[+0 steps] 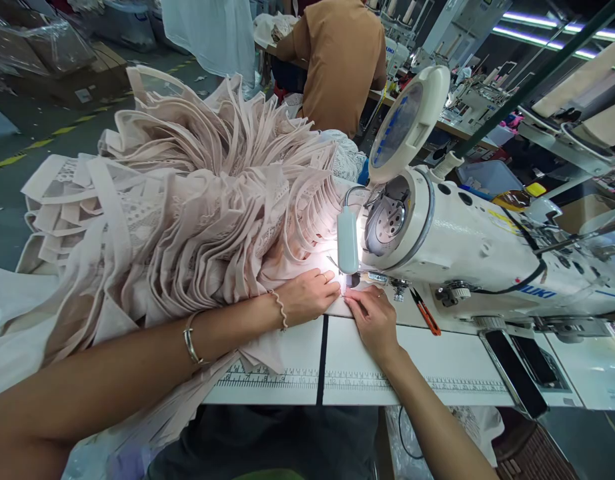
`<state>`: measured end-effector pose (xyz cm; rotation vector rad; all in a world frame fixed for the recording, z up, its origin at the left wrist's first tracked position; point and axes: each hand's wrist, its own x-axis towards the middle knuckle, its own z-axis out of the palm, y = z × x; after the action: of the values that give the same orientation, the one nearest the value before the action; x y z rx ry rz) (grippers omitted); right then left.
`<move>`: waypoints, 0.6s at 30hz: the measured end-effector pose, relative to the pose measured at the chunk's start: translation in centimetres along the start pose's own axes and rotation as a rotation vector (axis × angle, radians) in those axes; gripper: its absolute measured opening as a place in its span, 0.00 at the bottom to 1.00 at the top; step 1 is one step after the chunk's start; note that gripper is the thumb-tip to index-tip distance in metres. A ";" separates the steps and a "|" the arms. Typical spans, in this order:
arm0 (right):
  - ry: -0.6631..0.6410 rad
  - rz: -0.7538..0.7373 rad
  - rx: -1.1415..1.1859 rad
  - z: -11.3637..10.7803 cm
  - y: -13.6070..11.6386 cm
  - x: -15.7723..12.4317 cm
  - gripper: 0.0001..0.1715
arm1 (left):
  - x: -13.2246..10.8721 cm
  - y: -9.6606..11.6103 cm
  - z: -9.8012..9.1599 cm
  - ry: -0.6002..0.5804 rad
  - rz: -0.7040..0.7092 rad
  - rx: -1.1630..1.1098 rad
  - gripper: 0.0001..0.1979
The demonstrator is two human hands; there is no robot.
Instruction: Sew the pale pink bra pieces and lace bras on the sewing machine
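My left hand (310, 297) rests on a pale pink lace-trimmed garment (282, 263) beside the needle area of a white sewing machine (457, 233). Its fingers are bent together on the cloth. Close by on the right, my right hand (375, 320) has thumb and forefinger pinched at the lit sewing spot; what lies between them is too small to make out. A small light-green lamp (348, 241) hangs right above the fingertips and hides part of the needle. A thick heap of similar pink garments (202, 220) spreads to the left, under and behind my left forearm.
Orange-handled thread snips (426, 313) lie right of my right hand. A phone (515, 373) sits at the table's right front. Ruler markings run along the white table edge (287, 390). A round magnifier (407, 127) stands over the machine head. A person in brown (337, 67) sits beyond.
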<state>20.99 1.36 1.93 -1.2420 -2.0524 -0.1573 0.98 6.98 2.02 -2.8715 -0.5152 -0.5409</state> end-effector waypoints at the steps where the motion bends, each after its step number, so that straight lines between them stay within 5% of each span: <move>1: -0.013 -0.019 0.003 -0.1 0.1 0.0 0.09 | 0.0 -0.1 0.2 0.023 0.005 -0.006 0.15; 12: -0.031 -0.076 -0.009 -0.4 0.5 -0.2 0.10 | 0.2 0.4 0.7 0.166 -0.040 0.033 0.17; 18: -0.050 -0.087 -0.009 -0.7 0.6 -0.4 0.19 | 0.2 0.6 0.3 0.134 -0.077 0.055 0.17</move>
<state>21.96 1.06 2.03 -1.1730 -2.1526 -0.1781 1.44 6.57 1.73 -2.7492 -0.6105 -0.7148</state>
